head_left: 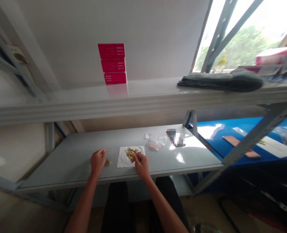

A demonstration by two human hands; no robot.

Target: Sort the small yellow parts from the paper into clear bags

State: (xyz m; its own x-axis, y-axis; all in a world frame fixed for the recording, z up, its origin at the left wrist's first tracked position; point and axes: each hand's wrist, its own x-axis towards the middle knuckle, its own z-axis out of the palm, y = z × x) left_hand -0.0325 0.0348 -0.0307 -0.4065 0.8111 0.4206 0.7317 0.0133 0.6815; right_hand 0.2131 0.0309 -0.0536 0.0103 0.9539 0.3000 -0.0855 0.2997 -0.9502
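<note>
On a white cloth (122,159) lies a small heap of yellow and dark brown pieces (130,152), too small to name. My right hand (141,164) is at the heap's right edge, thumb and fingers pinched together; whatever is between the fingertips is hidden. To the left of the cloth, my left hand (97,161) is closed at the edge of what looks like a clear plastic bag (110,155). A few similar yellow and brown pieces (107,162) show low in the bag, beside that hand.
Clear plastic bags (155,142) with pinkish contents lie behind the cloth, near a blurred-out item (176,137). Above the grey table (80,158) runs a shelf (148,90) with stacked red boxes (114,66) and folded dark fabric (218,81). A blue table (211,129) adjoins at right.
</note>
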